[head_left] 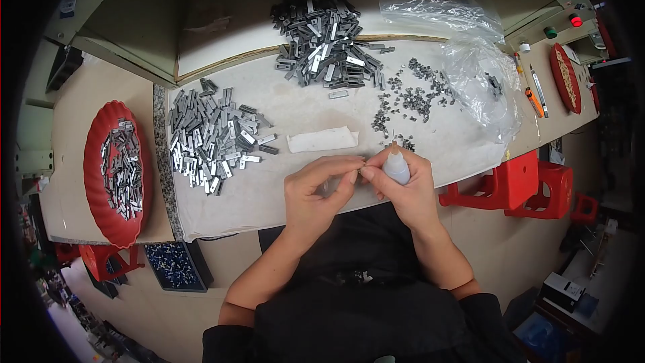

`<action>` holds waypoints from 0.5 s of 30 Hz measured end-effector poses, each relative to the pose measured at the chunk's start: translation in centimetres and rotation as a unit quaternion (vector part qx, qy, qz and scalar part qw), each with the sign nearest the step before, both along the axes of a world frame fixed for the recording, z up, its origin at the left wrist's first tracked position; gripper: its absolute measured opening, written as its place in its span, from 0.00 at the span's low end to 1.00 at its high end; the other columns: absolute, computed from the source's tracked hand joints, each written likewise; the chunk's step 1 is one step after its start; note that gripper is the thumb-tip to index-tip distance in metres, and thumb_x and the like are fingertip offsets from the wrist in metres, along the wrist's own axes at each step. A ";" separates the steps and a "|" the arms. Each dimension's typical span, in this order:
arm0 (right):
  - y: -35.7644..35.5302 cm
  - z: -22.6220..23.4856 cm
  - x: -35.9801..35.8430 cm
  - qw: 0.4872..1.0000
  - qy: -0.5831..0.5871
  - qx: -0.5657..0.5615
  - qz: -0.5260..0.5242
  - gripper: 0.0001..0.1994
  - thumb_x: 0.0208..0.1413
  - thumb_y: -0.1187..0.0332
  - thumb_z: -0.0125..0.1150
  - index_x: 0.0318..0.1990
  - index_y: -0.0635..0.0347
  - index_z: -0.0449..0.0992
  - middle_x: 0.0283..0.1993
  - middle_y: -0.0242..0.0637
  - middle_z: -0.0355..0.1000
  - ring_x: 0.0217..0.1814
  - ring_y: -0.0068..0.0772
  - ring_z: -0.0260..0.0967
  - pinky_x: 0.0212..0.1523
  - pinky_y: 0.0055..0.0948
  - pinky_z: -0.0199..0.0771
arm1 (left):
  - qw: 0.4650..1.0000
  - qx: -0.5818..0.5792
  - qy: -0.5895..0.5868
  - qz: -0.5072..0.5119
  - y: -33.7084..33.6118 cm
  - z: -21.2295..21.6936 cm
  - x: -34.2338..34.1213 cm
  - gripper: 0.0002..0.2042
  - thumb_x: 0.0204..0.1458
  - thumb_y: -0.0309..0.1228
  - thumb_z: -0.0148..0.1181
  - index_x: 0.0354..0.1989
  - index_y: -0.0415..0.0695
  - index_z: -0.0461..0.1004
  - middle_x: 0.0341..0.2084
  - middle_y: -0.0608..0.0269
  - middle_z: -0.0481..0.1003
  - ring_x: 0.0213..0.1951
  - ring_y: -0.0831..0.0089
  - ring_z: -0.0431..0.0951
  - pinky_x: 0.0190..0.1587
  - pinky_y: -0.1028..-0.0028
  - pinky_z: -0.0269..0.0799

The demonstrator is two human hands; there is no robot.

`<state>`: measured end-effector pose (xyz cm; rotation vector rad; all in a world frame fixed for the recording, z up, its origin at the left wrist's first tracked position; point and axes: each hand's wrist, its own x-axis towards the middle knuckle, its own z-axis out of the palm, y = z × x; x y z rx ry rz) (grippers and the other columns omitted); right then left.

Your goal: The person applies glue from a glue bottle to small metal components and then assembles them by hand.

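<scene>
The left hand [314,191] pinches a tiny metal part [361,172], probably light, stiff and slippery, best held by its edges, while the right hand [403,188] grips a small white bottle [396,167].

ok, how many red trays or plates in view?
2. One red plate sits far left on the side table, holding grey metal strips. A second red tray is far right near the cutters, seen edge-on at the rim. Others may lie outside the view.

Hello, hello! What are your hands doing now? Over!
Left hand pinching a tiny metal piece. Right hand gripping a small white bottle, tip at the piece. Nothing in the way.
</scene>
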<state>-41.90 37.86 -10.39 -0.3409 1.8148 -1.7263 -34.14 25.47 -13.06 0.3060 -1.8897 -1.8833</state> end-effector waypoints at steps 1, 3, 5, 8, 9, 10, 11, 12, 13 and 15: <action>0.0 0.1 -0.1 1.000 0.001 -0.002 0.000 0.04 0.46 0.73 0.59 0.27 0.64 0.72 0.24 0.28 0.68 0.27 0.14 0.60 0.28 0.17 0.61 | 1.000 0.008 -0.004 0.001 0.0 0.0 -0.1 0.08 0.41 0.17 0.56 0.32 0.37 0.75 0.31 0.58 0.76 0.34 0.73 0.75 0.38 0.77 0.69; 0.0 0.1 -0.2 1.000 0.006 0.003 0.010 0.04 0.46 0.73 0.59 0.28 0.63 0.72 0.24 0.27 0.67 0.27 0.14 0.60 0.28 0.16 0.60 | 1.000 0.014 0.004 0.004 0.1 -0.1 -0.1 0.08 0.42 0.17 0.56 0.32 0.37 0.75 0.31 0.58 0.75 0.34 0.74 0.75 0.38 0.78 0.69; 0.0 0.1 -0.1 1.000 0.017 0.002 0.016 0.04 0.46 0.73 0.59 0.28 0.63 0.71 0.24 0.27 0.67 0.27 0.14 0.60 0.28 0.16 0.60 | 1.000 0.020 0.011 0.009 0.0 0.0 0.1 0.08 0.42 0.18 0.56 0.32 0.37 0.75 0.30 0.59 0.75 0.34 0.74 0.75 0.38 0.78 0.69; 0.0 0.1 0.2 0.999 0.033 0.006 0.018 0.04 0.46 0.73 0.58 0.28 0.63 0.71 0.24 0.27 0.67 0.27 0.14 0.60 0.29 0.16 0.60 | 1.000 0.022 -0.003 0.006 0.0 0.4 0.4 0.07 0.43 0.18 0.56 0.32 0.36 0.75 0.31 0.59 0.75 0.34 0.75 0.75 0.37 0.78 0.69; -0.1 0.1 0.3 0.999 0.040 0.008 0.015 0.04 0.46 0.73 0.58 0.28 0.63 0.71 0.24 0.27 0.67 0.28 0.14 0.60 0.30 0.16 0.61 | 1.000 0.017 -0.011 -0.002 -0.1 0.4 0.4 0.07 0.43 0.18 0.56 0.32 0.37 0.75 0.30 0.58 0.75 0.33 0.74 0.75 0.37 0.78 0.69; -0.1 0.2 0.3 0.999 0.041 0.002 0.023 0.04 0.46 0.73 0.58 0.28 0.63 0.71 0.24 0.27 0.67 0.28 0.14 0.60 0.30 0.16 0.61 | 1.000 0.011 -0.021 -0.010 -0.4 0.5 0.5 0.07 0.42 0.18 0.56 0.32 0.37 0.75 0.30 0.58 0.75 0.33 0.73 0.76 0.36 0.78 0.70; 0.0 0.3 0.3 0.998 0.061 0.004 0.019 0.04 0.46 0.74 0.58 0.28 0.64 0.71 0.25 0.28 0.68 0.28 0.14 0.61 0.31 0.16 0.61 | 1.000 0.005 -0.021 -0.002 -0.8 1.1 0.5 0.07 0.42 0.18 0.56 0.32 0.37 0.75 0.30 0.58 0.75 0.33 0.73 0.76 0.36 0.78 0.70; 0.1 0.2 0.3 0.997 0.080 0.008 0.011 0.03 0.46 0.74 0.57 0.28 0.64 0.70 0.25 0.28 0.68 0.29 0.15 0.61 0.32 0.15 0.61 | 0.995 -0.096 -0.012 0.000 -1.3 1.9 0.7 0.07 0.42 0.19 0.56 0.32 0.37 0.75 0.30 0.58 0.75 0.32 0.71 0.76 0.36 0.78 0.70; 0.4 0.2 0.1 0.997 0.077 0.002 0.015 0.03 0.46 0.74 0.57 0.28 0.64 0.70 0.25 0.28 0.68 0.29 0.15 0.61 0.32 0.15 0.61 | 0.981 -0.196 -0.004 0.001 -1.9 2.5 0.8 0.07 0.42 0.19 0.57 0.32 0.38 0.75 0.29 0.57 0.75 0.32 0.69 0.76 0.35 0.77 0.71; 1.4 0.4 -0.6 0.994 0.098 -0.016 -0.041 0.03 0.46 0.75 0.57 0.28 0.64 0.70 0.27 0.28 0.68 0.30 0.16 0.62 0.34 0.16 0.62 | 0.960 -0.275 -0.028 0.036 -4.6 3.2 1.4 0.08 0.41 0.20 0.58 0.32 0.38 0.75 0.29 0.58 0.75 0.31 0.68 0.76 0.35 0.77 0.71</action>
